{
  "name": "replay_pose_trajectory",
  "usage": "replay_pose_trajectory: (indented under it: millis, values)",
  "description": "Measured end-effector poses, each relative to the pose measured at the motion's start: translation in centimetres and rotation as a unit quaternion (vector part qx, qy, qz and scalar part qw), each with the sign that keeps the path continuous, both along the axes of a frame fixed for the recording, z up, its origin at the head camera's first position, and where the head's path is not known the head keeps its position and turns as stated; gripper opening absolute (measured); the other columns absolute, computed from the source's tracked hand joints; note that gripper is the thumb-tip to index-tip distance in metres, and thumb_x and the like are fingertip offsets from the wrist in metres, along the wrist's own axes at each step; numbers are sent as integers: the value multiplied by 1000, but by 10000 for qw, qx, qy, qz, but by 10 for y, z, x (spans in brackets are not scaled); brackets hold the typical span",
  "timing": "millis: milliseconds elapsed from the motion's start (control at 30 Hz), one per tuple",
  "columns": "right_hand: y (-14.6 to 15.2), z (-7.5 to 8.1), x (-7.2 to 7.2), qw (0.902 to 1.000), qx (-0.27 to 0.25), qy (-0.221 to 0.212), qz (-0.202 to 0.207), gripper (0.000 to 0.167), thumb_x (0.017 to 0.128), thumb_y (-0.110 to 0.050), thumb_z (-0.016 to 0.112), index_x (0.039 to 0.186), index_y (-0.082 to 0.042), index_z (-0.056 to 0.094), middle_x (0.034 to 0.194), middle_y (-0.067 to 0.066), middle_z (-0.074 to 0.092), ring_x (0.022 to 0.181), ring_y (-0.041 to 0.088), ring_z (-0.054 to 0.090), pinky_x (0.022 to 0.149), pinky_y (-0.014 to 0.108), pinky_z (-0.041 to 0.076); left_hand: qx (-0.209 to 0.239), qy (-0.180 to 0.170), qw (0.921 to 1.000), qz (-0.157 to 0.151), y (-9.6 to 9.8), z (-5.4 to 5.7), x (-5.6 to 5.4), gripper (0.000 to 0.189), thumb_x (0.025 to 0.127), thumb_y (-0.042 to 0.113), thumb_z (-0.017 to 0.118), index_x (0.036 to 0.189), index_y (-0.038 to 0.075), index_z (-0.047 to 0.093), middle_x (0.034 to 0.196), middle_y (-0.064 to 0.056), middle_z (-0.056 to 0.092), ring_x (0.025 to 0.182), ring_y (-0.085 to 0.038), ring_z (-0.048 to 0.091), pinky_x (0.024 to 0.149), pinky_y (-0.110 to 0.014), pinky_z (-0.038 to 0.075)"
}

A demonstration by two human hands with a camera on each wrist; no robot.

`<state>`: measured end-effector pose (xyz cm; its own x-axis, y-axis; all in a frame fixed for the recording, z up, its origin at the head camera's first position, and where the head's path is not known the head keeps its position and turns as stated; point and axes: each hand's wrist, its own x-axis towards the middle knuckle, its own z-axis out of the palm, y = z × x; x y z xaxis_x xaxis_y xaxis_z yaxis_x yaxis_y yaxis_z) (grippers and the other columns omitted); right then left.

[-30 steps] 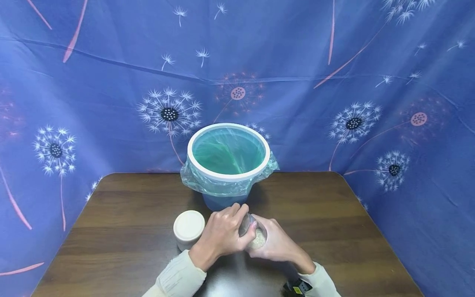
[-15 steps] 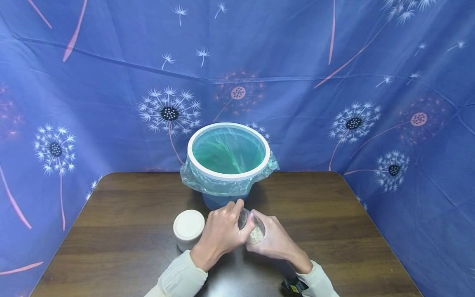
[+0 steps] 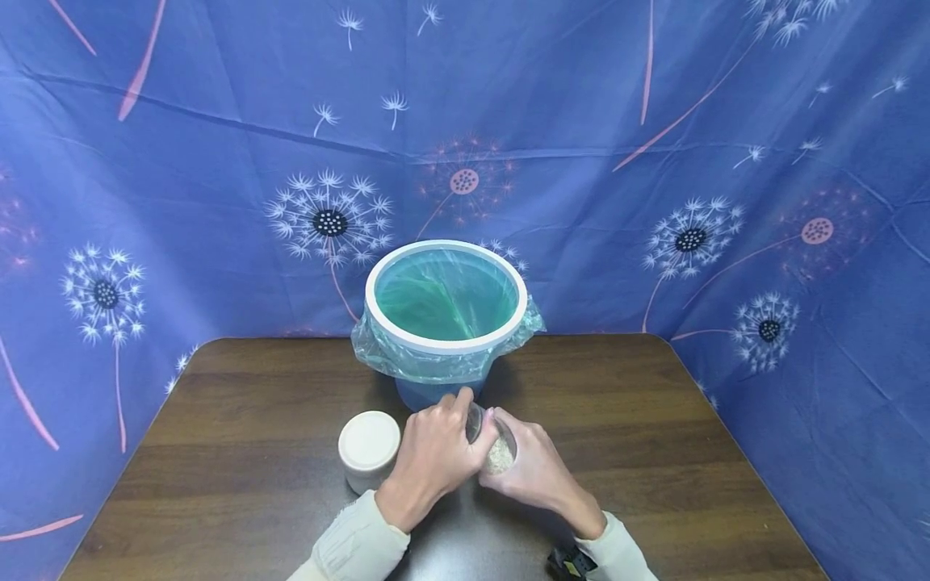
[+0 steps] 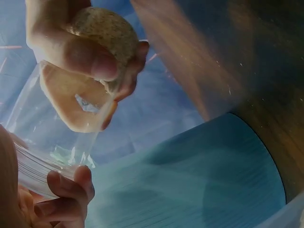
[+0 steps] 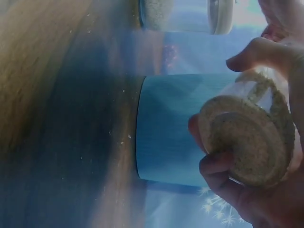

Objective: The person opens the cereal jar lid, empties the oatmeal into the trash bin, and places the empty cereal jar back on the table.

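Between your two hands, up off the wooden table (image 3: 276, 428), sits the clear jar (image 5: 242, 137), tilted well away from upright, and both hands are clamped on it! Your right hand (image 3: 536, 466) has the base end, fingers and thumb wrapped around the glassy wall; your left hand (image 3: 433, 448) curls about the other end, where the screw threads show in the left wrist view. Your hands come very close together here, thumb tip by thumb, and from above you can't tell whether they touch. Now look inside: pale grain (image 3: 499, 457) gathers at the base end, right within your right hand's grip, some of it streaking up the wall, while the stretch toward your left hand is see-through. Just beside your left hand, on its outer side, a second jar (image 3: 363, 478) stands upright on the table, white lid (image 3: 370, 438) on top, grain showing through its wall in the right wrist view. Straight ahead, beyond your fingers, stands the blue bin (image 3: 429, 394), its white rim (image 3: 445, 347) over a translucent greenish liner (image 3: 436, 367) that lines the inside and spills out in folds.
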<state>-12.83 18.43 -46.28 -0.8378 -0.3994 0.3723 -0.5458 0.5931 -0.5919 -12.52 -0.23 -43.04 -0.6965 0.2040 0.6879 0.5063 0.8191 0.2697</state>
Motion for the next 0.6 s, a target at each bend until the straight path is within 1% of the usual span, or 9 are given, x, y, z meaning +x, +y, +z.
replay_pose_trajectory:
  millis: [100, 233, 400, 500, 600]
  values:
    - [1, 1, 1, 10000, 39, -54, 0, 61, 61, -21, 92, 116, -20, 65, 87, -12, 66, 72, 2, 59, 61, 25, 50, 21, -119, 9999, -53, -1, 0, 1, 32, 93, 38, 69, 85, 10, 56, 63, -5, 53, 47, -27, 58, 41, -40, 45]
    - [3, 1, 0, 9997, 8, -170, 175, 57, 62, -19, 92, 112, -25, 64, 86, -13, 66, 71, 2, 59, 61, 25, 49, 96, -274, 9994, -202, -3, -1, 2, 33, 95, 39, 70, 86, 11, 55, 64, -3, 53, 46, -26, 56, 41, -39, 43]
    - [6, 3, -1, 9984, -89, -344, 444, 55, 62, -14, 92, 107, -26, 63, 85, -12, 66, 71, 3, 62, 61, 25, 52, 246, -509, 9969, -551, -7, 0, 2, 34, 96, 42, 71, 87, 13, 55, 66, 3, 50, 47, -16, 50, 43, -33, 40]
    - [7, 6, -3, 9965, -214, -533, 601, 54, 63, -11, 92, 107, -25, 63, 86, -11, 68, 72, 4, 64, 61, 26, 55, 338, -646, 9945, -757, -10, 1, 1, 34, 95, 44, 72, 90, 14, 56, 68, 6, 49, 50, -9, 46, 44, -28, 38]
    - [9, 10, -4, 9936, -380, -744, 762, 54, 65, -11, 92, 110, -23, 65, 90, -9, 69, 75, 6, 66, 63, 28, 57, 330, -701, 9924, -952, -13, 2, -1, 36, 94, 46, 73, 94, 14, 58, 72, 7, 51, 54, -6, 45, 46, -25, 38]
